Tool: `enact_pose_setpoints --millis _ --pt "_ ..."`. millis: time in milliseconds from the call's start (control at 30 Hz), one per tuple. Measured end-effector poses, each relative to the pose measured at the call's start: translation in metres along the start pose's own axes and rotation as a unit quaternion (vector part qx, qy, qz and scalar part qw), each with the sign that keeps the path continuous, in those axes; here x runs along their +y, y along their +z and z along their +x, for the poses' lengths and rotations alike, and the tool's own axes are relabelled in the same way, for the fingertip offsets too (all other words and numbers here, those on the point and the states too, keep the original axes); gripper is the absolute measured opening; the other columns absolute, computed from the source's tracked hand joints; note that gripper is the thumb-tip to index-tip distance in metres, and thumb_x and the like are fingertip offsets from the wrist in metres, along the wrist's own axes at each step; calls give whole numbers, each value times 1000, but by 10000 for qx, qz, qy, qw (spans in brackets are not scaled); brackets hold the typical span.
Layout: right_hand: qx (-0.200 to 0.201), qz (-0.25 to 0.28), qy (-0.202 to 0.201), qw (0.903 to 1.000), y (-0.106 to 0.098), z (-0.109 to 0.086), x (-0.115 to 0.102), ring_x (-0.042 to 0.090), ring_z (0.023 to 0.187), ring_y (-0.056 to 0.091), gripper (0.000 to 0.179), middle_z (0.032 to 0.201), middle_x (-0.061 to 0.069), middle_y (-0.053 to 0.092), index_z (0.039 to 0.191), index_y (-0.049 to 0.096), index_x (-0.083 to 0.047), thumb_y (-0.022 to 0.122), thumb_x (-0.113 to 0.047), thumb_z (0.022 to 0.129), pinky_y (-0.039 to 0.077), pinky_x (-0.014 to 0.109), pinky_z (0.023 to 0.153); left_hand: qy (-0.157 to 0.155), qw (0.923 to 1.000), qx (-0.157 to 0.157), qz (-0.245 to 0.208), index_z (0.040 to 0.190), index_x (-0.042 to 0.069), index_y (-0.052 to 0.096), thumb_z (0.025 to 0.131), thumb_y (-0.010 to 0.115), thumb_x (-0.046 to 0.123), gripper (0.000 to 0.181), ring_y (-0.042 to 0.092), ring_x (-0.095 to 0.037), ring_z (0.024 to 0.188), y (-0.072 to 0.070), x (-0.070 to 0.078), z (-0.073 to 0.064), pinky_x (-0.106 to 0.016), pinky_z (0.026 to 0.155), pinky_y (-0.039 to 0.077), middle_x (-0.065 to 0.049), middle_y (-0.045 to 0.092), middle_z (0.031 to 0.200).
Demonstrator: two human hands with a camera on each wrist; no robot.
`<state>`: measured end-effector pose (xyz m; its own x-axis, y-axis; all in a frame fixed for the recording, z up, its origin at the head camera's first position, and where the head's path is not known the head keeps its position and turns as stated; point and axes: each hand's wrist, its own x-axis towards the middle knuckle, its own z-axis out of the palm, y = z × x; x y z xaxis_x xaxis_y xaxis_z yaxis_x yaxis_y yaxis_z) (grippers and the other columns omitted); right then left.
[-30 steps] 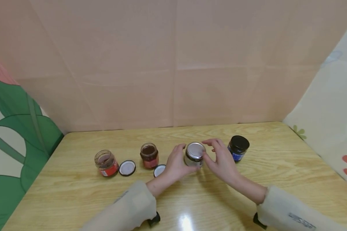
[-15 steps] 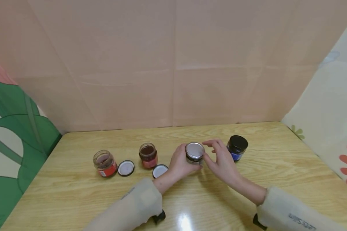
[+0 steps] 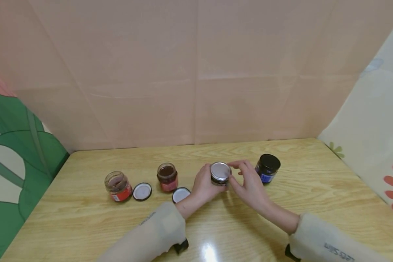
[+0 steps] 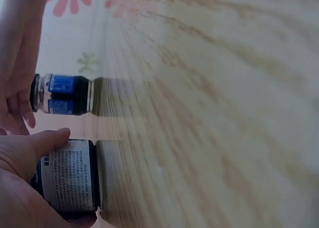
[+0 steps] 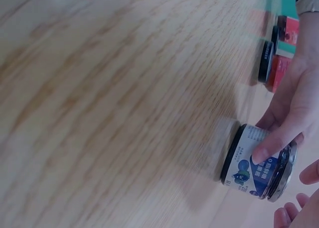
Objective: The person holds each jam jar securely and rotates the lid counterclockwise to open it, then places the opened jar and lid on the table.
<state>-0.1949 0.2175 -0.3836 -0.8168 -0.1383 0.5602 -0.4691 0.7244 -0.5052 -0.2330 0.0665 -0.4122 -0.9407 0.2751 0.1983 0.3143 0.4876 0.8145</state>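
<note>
A glass jar with a silver lid stands upright on the wooden table. My left hand grips its side, with the thumb across the label, as the right wrist view shows. That jar's label is white and blue with berries pictured on it. Beside the lid hovers my right hand, its fingers loosely bent around the lid's right side. In the right wrist view a small gap shows between those fingers and the lid. Behind the right hand stands a blue-labelled jar with a black lid.
Two uncovered jars stand on the left: a red-labelled jar and a dark-filled jar. A loose lid lies upturned between them. Another upturned lid is partly hidden by the left wrist. A pinkish sheet hangs behind the table.
My left hand has shifted slightly right and settled further round the jar. The right hand has stayed near the lid, moving only a little. The other jars and lids stay put.
</note>
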Motion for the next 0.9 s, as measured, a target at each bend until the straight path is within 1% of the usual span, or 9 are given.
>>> enact_pose_setpoints --millis 133,267,367,433,567,633,767,900 --pt "65 -2 -85 9999 1 -1 1 29 98 59 31 107 16 63 108 62 6 67 5 77 52 44 75 -107 9998 101 -137 115 0 51 64 88 15 65 58 -28 106 1 0 -1 -42 94 46 -12 61 111" --pt "94 39 -60 9999 2 -1 1 29 98 59 33 108 16 63 109 62 5 71 -1 78 51 43 76 -165 9994 280 -75 116 1 52 63 88 17 66 59 -28 104 1 0 -4 -41 92 47 -12 62 109" --pt "-28 158 122 9998 2 -2 0 30 101 58 38 110 16 62 112 61 4 75 -8 79 50 44 78 -162 9987 459 121 116 3 52 62 88 20 67 59 -27 101 -1 1 -7 -40 89 48 -11 60 108" --pt "-139 275 236 9992 2 -2 -1 32 105 57 46 114 17 61 117 60 4 77 -12 78 50 46 81 -149 9979 606 196 115 4 52 61 88 22 67 59 -27 98 -3 4 -9 -40 86 48 -11 58 107" --pt "-355 518 510 9967 2 -3 -5 34 116 54 65 126 21 56 129 52 5 80 -21 77 47 49 91 -68 9966 796 185 119 6 52 61 87 22 70 58 -27 95 -10 12 -14 -41 84 48 -11 55 109" --pt "-446 646 714 9944 2 -2 -8 33 121 51 74 133 20 52 135 47 3 80 -27 77 44 49 97 -39 9962 858 164 120 7 52 60 87 22 71 58 -27 95 -12 16 -16 -40 84 49 -11 55 110" --pt "-481 889 1092 9889 3 0 -16 30 126 46 78 138 17 48 139 44 0 79 -34 78 41 50 101 -25 9955 933 171 120 7 55 61 87 23 69 58 -25 93 -16 24 -19 -38 83 49 -10 53 109" --pt "-412 992 1510 9827 7 1 -21 30 123 47 78 136 16 48 140 43 -2 78 -35 79 40 51 101 -49 9952 969 136 118 5 60 61 87 27 66 57 -23 94 -18 29 -21 -35 84 49 -7 52 108"
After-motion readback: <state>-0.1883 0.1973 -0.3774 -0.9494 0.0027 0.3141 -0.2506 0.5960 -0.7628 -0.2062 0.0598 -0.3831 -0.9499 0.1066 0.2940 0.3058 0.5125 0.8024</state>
